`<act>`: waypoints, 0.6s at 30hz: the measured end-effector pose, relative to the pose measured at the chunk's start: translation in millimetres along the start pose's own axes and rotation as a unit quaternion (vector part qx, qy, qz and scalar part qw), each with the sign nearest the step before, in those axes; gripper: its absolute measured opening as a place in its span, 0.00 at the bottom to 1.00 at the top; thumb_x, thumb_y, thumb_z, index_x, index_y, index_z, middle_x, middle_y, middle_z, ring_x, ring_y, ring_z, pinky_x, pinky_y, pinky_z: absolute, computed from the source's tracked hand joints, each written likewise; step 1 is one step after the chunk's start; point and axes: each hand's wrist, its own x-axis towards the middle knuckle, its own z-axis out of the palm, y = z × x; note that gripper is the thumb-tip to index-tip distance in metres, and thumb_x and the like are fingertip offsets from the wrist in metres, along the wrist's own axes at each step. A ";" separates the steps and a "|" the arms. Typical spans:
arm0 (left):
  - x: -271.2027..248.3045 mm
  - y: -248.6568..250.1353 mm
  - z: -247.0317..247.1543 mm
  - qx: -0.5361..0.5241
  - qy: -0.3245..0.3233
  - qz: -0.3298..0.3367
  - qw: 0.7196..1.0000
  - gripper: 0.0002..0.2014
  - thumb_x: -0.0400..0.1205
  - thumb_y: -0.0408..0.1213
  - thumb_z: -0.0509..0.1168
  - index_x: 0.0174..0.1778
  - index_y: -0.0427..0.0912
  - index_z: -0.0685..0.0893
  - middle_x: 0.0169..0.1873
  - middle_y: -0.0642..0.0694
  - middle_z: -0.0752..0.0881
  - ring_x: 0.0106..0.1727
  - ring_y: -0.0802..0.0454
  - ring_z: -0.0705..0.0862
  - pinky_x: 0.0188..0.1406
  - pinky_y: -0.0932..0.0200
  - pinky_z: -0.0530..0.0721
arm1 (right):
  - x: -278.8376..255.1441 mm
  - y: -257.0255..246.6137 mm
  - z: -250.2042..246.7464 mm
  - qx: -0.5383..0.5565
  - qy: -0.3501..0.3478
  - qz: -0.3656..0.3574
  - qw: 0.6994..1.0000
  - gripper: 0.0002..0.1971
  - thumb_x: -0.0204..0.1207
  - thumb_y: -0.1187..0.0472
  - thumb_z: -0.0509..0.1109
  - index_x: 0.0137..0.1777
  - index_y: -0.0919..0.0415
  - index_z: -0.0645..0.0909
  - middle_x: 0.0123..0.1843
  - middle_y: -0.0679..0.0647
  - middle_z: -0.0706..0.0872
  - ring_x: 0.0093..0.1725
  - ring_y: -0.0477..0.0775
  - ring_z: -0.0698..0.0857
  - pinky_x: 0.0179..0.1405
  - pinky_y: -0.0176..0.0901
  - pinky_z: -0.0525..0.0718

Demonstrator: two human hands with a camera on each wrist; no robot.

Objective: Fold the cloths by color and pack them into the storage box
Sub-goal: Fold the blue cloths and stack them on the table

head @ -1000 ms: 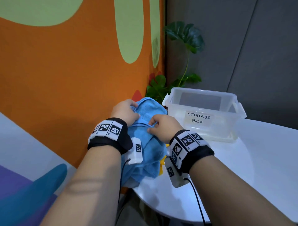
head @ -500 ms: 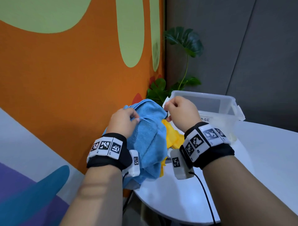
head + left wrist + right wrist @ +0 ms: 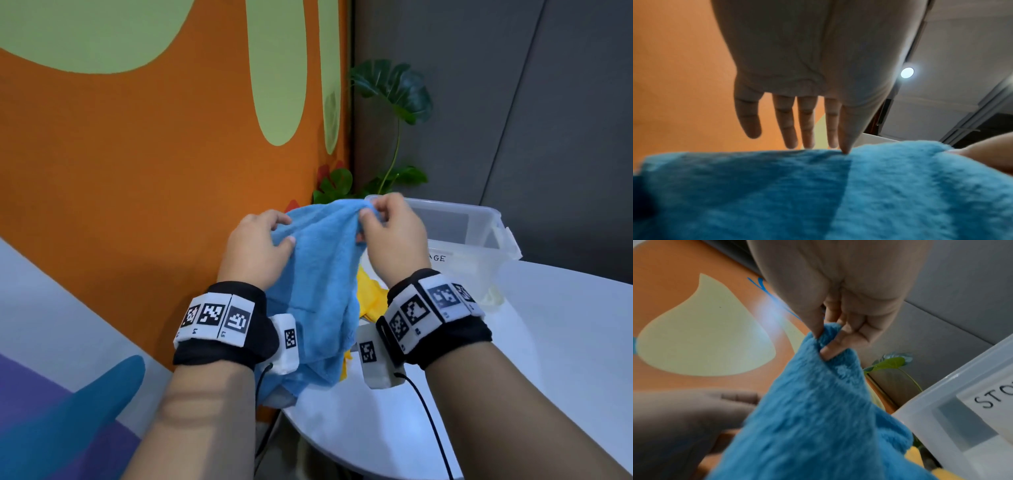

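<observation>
The right hand (image 3: 390,240) covers most of the storage box (image 3: 479,240) label; the blue cloth (image 3: 318,274) hides most of the yellow cloth (image 3: 368,298).

soft indoor light, blurred wrist views
</observation>
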 end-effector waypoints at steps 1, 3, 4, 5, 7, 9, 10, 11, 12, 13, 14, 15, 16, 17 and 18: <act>0.6 -3.0 -0.3 0.023 -0.014 -0.023 0.999 0.16 0.80 0.48 0.67 0.64 0.57 0.80 0.61 0.47 0.79 0.61 0.46 0.80 0.62 0.49 0.77 | 3.6 -2.2 -5.2 -0.005 0.039 -0.007 0.999 0.02 0.80 0.57 0.62 0.46 0.49 0.74 0.47 0.48 0.85 0.48 0.50 0.84 0.49 0.45 0.80; 0.5 -5.6 1.1 0.056 -0.072 -0.060 0.994 0.23 0.80 0.53 0.65 0.71 0.57 0.75 0.67 0.43 0.76 0.66 0.42 0.77 0.67 0.45 0.76 | 8.8 -2.6 -16.6 -0.028 0.088 -0.014 0.996 0.02 0.81 0.58 0.61 0.50 0.51 0.74 0.53 0.48 0.82 0.50 0.47 0.79 0.47 0.40 0.73; -0.8 -5.3 3.5 0.068 -0.111 -0.065 0.989 0.26 0.79 0.55 0.65 0.74 0.57 0.73 0.69 0.42 0.75 0.67 0.42 0.77 0.68 0.46 0.75 | 10.0 0.1 -21.6 -0.047 0.094 -0.011 0.994 0.03 0.82 0.59 0.60 0.52 0.51 0.74 0.55 0.48 0.79 0.49 0.46 0.77 0.46 0.38 0.71; -2.8 -4.3 7.3 0.080 -0.146 -0.062 0.984 0.28 0.79 0.56 0.65 0.76 0.56 0.70 0.71 0.42 0.74 0.69 0.42 0.76 0.68 0.49 0.75 | 10.0 3.9 -25.7 -0.075 0.089 -0.002 0.993 0.05 0.82 0.60 0.60 0.54 0.52 0.73 0.56 0.49 0.78 0.48 0.47 0.76 0.45 0.39 0.70; -7.4 -2.0 16.2 0.097 -0.185 -0.053 0.976 0.31 0.79 0.55 0.66 0.79 0.54 0.67 0.73 0.42 0.72 0.71 0.43 0.74 0.69 0.51 0.73 | 6.8 15.1 -29.6 -0.151 0.053 0.031 0.987 0.08 0.81 0.61 0.59 0.57 0.52 0.74 0.58 0.53 0.76 0.46 0.53 0.77 0.44 0.44 0.73; -8.8 0.7 22.6 0.115 -0.188 -0.058 0.974 0.32 0.79 0.55 0.66 0.78 0.56 0.67 0.73 0.42 0.70 0.72 0.41 0.73 0.71 0.47 0.73 | 2.6 29.3 -30.8 -0.230 0.006 0.064 0.971 0.09 0.82 0.61 0.58 0.59 0.53 0.74 0.57 0.57 0.77 0.45 0.57 0.77 0.44 0.47 0.75; -8.2 1.8 24.7 0.126 -0.186 -0.066 0.972 0.31 0.79 0.56 0.66 0.78 0.58 0.67 0.72 0.43 0.70 0.72 0.40 0.72 0.71 0.43 0.74 | 0.7 35.8 -31.9 -0.260 -0.015 0.075 0.962 0.10 0.82 0.61 0.58 0.60 0.53 0.75 0.57 0.58 0.79 0.46 0.59 0.78 0.44 0.46 0.75; -7.8 3.8 25.9 0.133 -0.181 -0.073 0.972 0.30 0.78 0.57 0.66 0.77 0.59 0.69 0.72 0.43 0.70 0.72 0.39 0.72 0.70 0.40 0.74 | -0.6 41.4 -33.5 -0.281 -0.037 0.084 0.955 0.10 0.82 0.60 0.58 0.60 0.53 0.76 0.56 0.59 0.81 0.47 0.60 0.78 0.44 0.45 0.75; -7.7 7.1 26.5 0.134 -0.169 -0.074 0.974 0.28 0.78 0.57 0.65 0.75 0.59 0.70 0.71 0.44 0.70 0.72 0.39 0.72 0.70 0.39 0.74 | -1.6 45.0 -35.7 -0.292 -0.057 0.092 0.950 0.10 0.82 0.59 0.59 0.60 0.52 0.78 0.56 0.58 0.83 0.48 0.59 0.79 0.44 0.44 0.75; -7.9 11.2 27.4 0.128 -0.149 -0.066 0.978 0.25 0.79 0.56 0.65 0.73 0.60 0.72 0.71 0.45 0.71 0.71 0.39 0.72 0.69 0.38 0.73 | -2.2 46.5 -38.2 -0.295 -0.075 0.098 0.947 0.10 0.82 0.59 0.60 0.59 0.50 0.79 0.56 0.57 0.84 0.47 0.58 0.79 0.43 0.43 0.76; -8.8 16.6 28.3 0.117 -0.123 -0.047 0.984 0.23 0.80 0.54 0.64 0.72 0.60 0.74 0.70 0.47 0.72 0.71 0.40 0.71 0.69 0.37 0.73 | -2.3 47.3 -40.5 -0.296 -0.090 0.097 0.946 0.10 0.81 0.58 0.60 0.57 0.49 0.81 0.56 0.57 0.84 0.48 0.58 0.80 0.44 0.43 0.77; -9.6 22.7 29.7 0.100 -0.098 -0.019 0.990 0.20 0.81 0.51 0.64 0.71 0.59 0.75 0.69 0.48 0.72 0.71 0.41 0.71 0.68 0.37 0.73 | -1.8 46.9 -42.5 -0.297 -0.103 0.085 0.945 0.11 0.81 0.59 0.60 0.57 0.48 0.82 0.56 0.56 0.83 0.49 0.58 0.80 0.45 0.43 0.78; -10.4 29.9 31.4 0.078 -0.080 0.016 0.994 0.19 0.82 0.49 0.63 0.70 0.59 0.75 0.69 0.49 0.73 0.71 0.42 0.70 0.68 0.37 0.72 | -1.4 45.4 -44.3 -0.298 -0.117 0.067 0.945 0.12 0.81 0.60 0.60 0.56 0.47 0.83 0.56 0.55 0.81 0.51 0.58 0.80 0.47 0.43 0.77; -10.5 37.2 33.9 0.057 -0.072 0.053 0.994 0.19 0.83 0.46 0.62 0.71 0.60 0.75 0.69 0.51 0.73 0.71 0.44 0.69 0.69 0.37 0.71 | -0.9 43.3 -45.7 -0.295 -0.133 0.044 0.945 0.13 0.81 0.62 0.59 0.54 0.46 0.84 0.54 0.53 0.79 0.52 0.57 0.80 0.47 0.42 0.75; -10.2 44.3 37.0 0.041 -0.076 0.090 0.992 0.20 0.83 0.44 0.62 0.72 0.61 0.74 0.71 0.54 0.72 0.73 0.45 0.67 0.70 0.37 0.70 | -0.7 40.5 -47.2 -0.288 -0.147 0.020 0.946 0.14 0.80 0.63 0.60 0.51 0.46 0.85 0.52 0.52 0.77 0.51 0.56 0.79 0.47 0.41 0.73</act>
